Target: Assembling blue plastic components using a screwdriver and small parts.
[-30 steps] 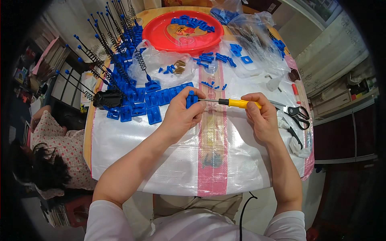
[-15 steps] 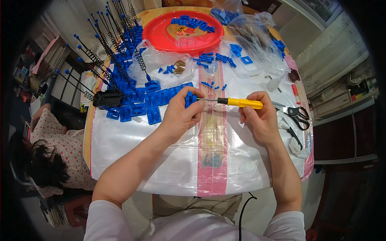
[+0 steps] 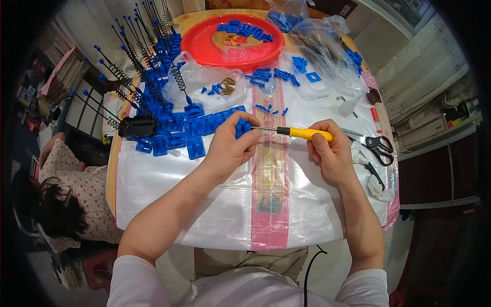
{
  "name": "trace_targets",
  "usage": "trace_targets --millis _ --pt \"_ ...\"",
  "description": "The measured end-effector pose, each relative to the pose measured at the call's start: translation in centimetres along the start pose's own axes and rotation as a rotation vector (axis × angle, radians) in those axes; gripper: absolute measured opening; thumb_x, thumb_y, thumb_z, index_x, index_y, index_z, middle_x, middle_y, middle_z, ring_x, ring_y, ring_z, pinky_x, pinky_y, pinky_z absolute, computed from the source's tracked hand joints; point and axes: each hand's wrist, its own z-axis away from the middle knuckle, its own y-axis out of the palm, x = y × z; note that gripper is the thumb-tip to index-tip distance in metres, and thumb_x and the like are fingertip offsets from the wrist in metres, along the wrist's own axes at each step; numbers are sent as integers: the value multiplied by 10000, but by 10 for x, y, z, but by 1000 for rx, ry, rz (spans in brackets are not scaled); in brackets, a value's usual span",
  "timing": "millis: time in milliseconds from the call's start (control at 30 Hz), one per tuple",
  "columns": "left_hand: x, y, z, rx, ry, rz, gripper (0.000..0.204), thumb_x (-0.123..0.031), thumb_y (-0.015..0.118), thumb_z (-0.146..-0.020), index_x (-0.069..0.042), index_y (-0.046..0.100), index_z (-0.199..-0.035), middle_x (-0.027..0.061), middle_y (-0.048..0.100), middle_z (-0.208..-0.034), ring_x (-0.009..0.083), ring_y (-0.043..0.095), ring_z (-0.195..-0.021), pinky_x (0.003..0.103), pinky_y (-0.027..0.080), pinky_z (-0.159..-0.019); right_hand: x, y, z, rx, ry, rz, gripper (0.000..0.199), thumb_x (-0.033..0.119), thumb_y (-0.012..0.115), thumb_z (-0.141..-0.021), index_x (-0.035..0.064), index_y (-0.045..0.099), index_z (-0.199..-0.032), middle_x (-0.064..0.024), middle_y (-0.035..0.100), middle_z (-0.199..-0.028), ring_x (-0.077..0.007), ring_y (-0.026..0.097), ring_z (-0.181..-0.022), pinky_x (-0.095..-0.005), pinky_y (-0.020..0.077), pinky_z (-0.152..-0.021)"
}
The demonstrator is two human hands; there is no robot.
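Compared with half a second ago, the right hand (image 3: 331, 152) has altered its grip on the yellow-handled screwdriver (image 3: 302, 133): the fingers (image 3: 321, 125), then bent up and drawn back around the rear of the handle, now reach further forward along it, with the thumb against its near side. The handle and black collar (image 3: 283, 131) have shifted slightly toward the person's body, returning close to their position of one second ago. The blue plastic part (image 3: 243, 128) in the left hand (image 3: 230, 148) sits slightly turned relative to one second ago.
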Motion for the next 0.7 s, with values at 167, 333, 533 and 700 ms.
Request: trace_targets --millis 167,333,533,700 --pt "1 0 0 5 -1 -1 173 -47 603 -953 -54 495 -1088 2 451 -664 51 349 -496 228 250 -442 -4 7 0 -70 -114 21 207 39 624 -949 25 525 -1130 -17 566 -976 -52 538 -804 -208 452 -682" --pt "1 -2 0 22 8 -3 172 -44 598 -953 -50 494 -1089 3 455 -671 52 353 -497 228 255 -441 -8 11 -2 -107 -191 43 235 18 637 -928 18 516 -1130 -27 571 -991 -63 555 -806 -218 471 -679" --pt "2 -4 -1 -4 8 -2 168 -33 587 -952 -41 493 -1091 0 458 -670 54 361 -498 226 263 -440 0 8 -1 -51 36 -45 183 74 627 -952 8 539 -1098 -37 621 -837 -58 545 -646 -209 433 -550" --pt "2 -2 -1 7 6 3 172 -38 592 -951 -44 496 -1093 -3 451 -662 54 359 -497 225 263 -442 -4 5 -1 -50 26 -17 171 176 601 -1000 9 577 -1031 -38 639 -734 -51 517 -571 -209 408 -512"
